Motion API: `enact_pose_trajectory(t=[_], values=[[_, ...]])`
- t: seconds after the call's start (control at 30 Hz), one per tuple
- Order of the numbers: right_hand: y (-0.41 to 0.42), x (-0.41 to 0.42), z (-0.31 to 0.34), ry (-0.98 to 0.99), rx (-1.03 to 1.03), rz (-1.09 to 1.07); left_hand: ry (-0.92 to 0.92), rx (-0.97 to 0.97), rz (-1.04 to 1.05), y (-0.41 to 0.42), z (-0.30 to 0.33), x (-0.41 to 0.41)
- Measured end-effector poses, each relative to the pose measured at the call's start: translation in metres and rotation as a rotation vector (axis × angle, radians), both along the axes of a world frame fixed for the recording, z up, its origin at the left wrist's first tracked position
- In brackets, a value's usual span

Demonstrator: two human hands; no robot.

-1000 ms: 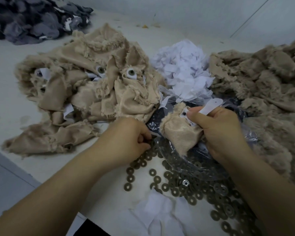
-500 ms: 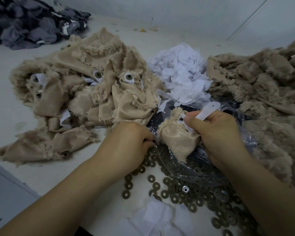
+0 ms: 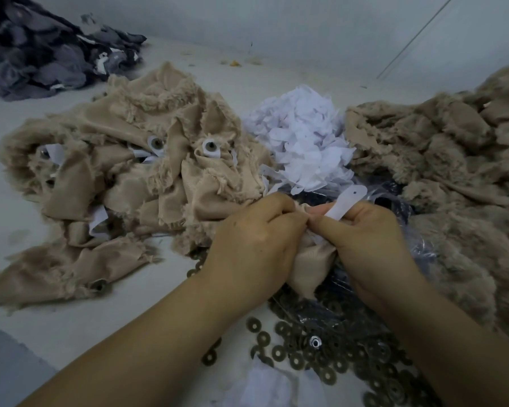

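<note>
Nearest, at 6 o'clock, a crumpled white fabric scrap (image 3: 265,386) lies on the pale grey table (image 3: 71,327). Just beyond it, dull bronze ring-shaped washers (image 3: 294,359) are scattered loose, and 1 silver eyelet (image 3: 315,343) sits among them. A crinkled clear plastic bag (image 3: 423,254) lies under the hands and holds more dark washers.

Above the bag, at the centre, both hands meet on a small beige plush fabric piece (image 3: 309,265), smooth-backed with a frayed fuzzy edge. The left hand (image 3: 256,245) has its fingers curled and pinches the piece's top. The right hand (image 3: 370,245) grips a thin white plastic tab (image 3: 346,202) between thumb and fingers, against the same top edge. The piece hangs with its long axis from 12 to 6 o'clock, narrow end down. The tab runs from 7 to 1 o'clock, and its rounded, holed end points to 1 o'clock.

At 9 to 11 o'clock sits a heap of beige plush cut pieces (image 3: 130,177), some fitted with grey plastic eyes (image 3: 210,146). At 12 o'clock lies a pile of white tabs (image 3: 303,142), and at 2 to 3 o'clock a mound of shaggy tan fur (image 3: 453,171). Farthest, at 10 o'clock, is a dark grey fabric pile (image 3: 41,54).
</note>
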State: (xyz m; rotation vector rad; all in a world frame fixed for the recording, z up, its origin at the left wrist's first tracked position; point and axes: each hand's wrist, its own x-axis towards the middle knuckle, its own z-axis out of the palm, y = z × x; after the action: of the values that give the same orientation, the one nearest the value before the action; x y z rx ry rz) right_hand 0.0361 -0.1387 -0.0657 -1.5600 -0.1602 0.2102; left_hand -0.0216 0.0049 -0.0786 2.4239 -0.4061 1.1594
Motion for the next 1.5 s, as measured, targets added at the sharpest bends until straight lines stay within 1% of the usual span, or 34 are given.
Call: enact_pose_trajectory(t=[0.07,0.2,0.27,0.3,0.4,0.47,0.57,0.67,0.73,0.87,1.03,1.33,1.47,1.5], values=[[0.001,-0.001,0.000,0.027,0.014,0.011,0.044,-0.115,-0.046,0.002,-0.003,-0.001],[0.003,-0.005,0.002,0.009,-0.015,0.019,0.223,-0.551,-0.155,0.005,-0.003,0.000],[0.003,-0.006,0.003,-0.025,-0.039,0.012,0.271,-0.673,-0.185,0.007,-0.004,0.003],[0.004,-0.006,0.003,-0.038,-0.038,0.011,0.288,-0.694,-0.184,0.008,-0.004,0.004],[0.004,-0.008,0.004,-0.093,-0.056,0.018,0.284,-0.638,-0.161,0.010,-0.003,0.005],[0.004,-0.009,0.005,-0.140,-0.094,0.033,0.217,-0.550,-0.150,0.010,-0.005,0.004],[0.004,-0.010,0.005,-0.194,-0.121,0.057,0.133,-0.381,-0.073,0.009,-0.005,0.003],[0.005,-0.011,0.004,-0.237,-0.135,0.050,0.112,-0.255,-0.037,0.009,-0.007,0.002],[0.006,-0.012,0.004,-0.252,-0.122,0.057,0.107,-0.214,-0.028,0.008,-0.008,0.002],[0.006,-0.012,0.001,-0.252,-0.092,0.068,0.106,-0.193,-0.027,0.004,-0.010,0.002],[0.006,-0.012,-0.002,-0.281,-0.141,0.069,0.135,-0.200,-0.044,0.003,-0.011,0.003],[0.008,-0.015,-0.005,-0.202,-0.033,0.067,0.131,-0.187,-0.059,0.003,-0.012,0.003],[0.007,-0.013,0.000,-0.251,-0.033,0.091,0.074,-0.221,-0.074,0.007,-0.010,0.003],[0.007,-0.012,0.003,-0.236,-0.016,0.093,0.049,-0.233,-0.062,0.008,-0.009,0.002]])
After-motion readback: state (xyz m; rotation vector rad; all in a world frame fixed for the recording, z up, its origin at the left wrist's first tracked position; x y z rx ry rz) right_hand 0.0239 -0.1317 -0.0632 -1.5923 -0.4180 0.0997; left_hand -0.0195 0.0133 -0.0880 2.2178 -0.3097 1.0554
